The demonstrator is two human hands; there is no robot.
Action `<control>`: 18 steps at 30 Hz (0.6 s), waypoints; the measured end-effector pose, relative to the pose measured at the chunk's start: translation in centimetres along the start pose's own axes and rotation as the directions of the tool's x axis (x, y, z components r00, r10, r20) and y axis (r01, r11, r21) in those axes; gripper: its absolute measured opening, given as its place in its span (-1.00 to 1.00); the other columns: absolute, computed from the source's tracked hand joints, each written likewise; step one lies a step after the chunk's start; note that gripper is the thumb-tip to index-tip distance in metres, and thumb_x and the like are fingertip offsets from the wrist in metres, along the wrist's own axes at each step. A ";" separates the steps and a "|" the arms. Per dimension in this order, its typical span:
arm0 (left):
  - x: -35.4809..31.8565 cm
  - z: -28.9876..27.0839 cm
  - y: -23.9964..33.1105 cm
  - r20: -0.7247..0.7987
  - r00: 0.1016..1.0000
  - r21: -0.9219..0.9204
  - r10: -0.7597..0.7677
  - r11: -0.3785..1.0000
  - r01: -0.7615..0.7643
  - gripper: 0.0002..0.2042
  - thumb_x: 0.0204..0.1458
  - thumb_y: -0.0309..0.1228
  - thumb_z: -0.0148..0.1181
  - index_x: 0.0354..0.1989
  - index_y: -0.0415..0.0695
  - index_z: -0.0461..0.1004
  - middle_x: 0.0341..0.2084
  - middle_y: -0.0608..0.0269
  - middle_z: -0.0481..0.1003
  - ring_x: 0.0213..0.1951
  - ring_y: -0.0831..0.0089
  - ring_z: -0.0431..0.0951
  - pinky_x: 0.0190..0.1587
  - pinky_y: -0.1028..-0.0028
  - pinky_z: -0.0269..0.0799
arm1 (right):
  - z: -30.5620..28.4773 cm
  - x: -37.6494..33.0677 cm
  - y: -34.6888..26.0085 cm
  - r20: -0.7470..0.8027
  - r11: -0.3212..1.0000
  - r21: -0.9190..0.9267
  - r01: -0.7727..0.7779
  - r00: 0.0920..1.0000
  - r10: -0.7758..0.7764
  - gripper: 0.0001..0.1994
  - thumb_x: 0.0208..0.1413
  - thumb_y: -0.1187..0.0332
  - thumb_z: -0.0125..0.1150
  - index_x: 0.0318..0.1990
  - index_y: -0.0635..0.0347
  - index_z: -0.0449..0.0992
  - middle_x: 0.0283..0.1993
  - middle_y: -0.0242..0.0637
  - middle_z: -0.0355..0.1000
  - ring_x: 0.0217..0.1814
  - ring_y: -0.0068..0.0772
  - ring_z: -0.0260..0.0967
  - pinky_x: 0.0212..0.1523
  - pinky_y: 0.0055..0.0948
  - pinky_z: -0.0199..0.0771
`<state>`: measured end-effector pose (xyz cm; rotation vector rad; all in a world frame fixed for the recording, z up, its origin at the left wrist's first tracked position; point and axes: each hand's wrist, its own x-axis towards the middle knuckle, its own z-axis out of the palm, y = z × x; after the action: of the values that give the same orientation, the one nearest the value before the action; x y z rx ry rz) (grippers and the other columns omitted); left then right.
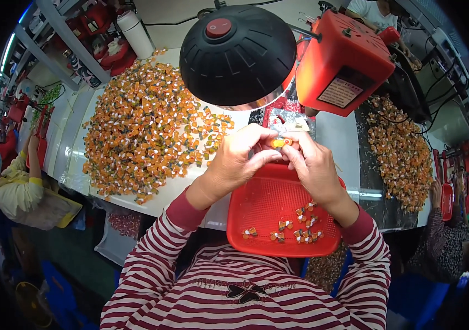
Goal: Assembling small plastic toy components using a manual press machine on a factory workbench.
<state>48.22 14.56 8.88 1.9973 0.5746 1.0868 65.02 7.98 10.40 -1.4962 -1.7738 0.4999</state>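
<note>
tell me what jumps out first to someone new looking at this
A huge heap of small orange parts covers the white table on the left. At centre, the left hand and right hand pinch one small orange piece over a red tray, beneath a black lamp shade and red machine.

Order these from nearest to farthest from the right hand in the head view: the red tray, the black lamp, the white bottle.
1. Red tray: directly under the right hand, in front of the person.
2. Black lamp: above the hands, across the table.
3. White bottle: far upper left, beyond the orange pile.
</note>
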 end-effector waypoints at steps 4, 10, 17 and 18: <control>-0.5 1.5 -1.5 -0.044 0.995 -0.247 -0.086 0.966 0.073 -0.79 -0.14 -0.55 0.28 -0.29 -0.29 0.48 -0.49 0.17 0.48 -0.45 0.44 0.50 -0.38 0.53 0.40 | 0.4 -0.8 1.6 0.253 0.650 0.661 -0.376 0.927 0.279 -0.82 0.19 0.40 -0.01 -0.16 0.34 0.37 -0.47 -0.29 0.42 -0.49 -0.59 0.41 -0.53 -0.64 0.36; 1.3 2.5 -2.4 -0.037 0.993 0.082 0.115 0.990 -0.111 -0.84 -0.15 -0.57 0.28 -0.36 -0.28 0.48 -0.54 0.15 0.46 -0.47 0.38 0.50 -0.41 0.50 0.40 | -0.6 -1.2 2.9 0.159 0.716 0.584 -0.383 0.918 0.362 -0.80 0.22 0.35 -0.06 -0.17 0.32 0.39 -0.48 -0.29 0.40 -0.58 -0.59 0.38 -0.55 -0.68 0.36; 4.1 4.1 -5.2 -0.069 0.953 0.141 0.294 0.949 -0.282 -0.87 -0.11 -0.52 0.24 -0.48 -0.28 0.40 -0.57 0.08 0.40 -0.51 0.19 0.46 -0.45 0.37 0.37 | -6.2 2.2 2.1 -0.363 0.790 0.612 -0.036 0.874 0.321 -0.69 0.24 0.22 -0.12 -0.17 0.34 0.39 -0.54 -0.27 0.39 -0.64 -0.58 0.33 -0.60 -0.67 0.29; 4.2 3.9 -5.4 -0.057 0.949 0.165 0.310 0.940 -0.298 -0.87 -0.11 -0.52 0.24 -0.48 -0.28 0.40 -0.57 0.08 0.40 -0.51 0.19 0.46 -0.44 0.37 0.37 | -7.0 3.3 2.0 -0.431 0.793 0.607 0.044 0.857 0.283 -0.67 0.23 0.20 -0.11 -0.17 0.35 0.39 -0.55 -0.26 0.39 -0.65 -0.58 0.32 -0.61 -0.66 0.28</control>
<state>53.66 19.03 5.36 2.2376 0.4096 1.3509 71.45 10.49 14.38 -1.1408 -0.9694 0.6007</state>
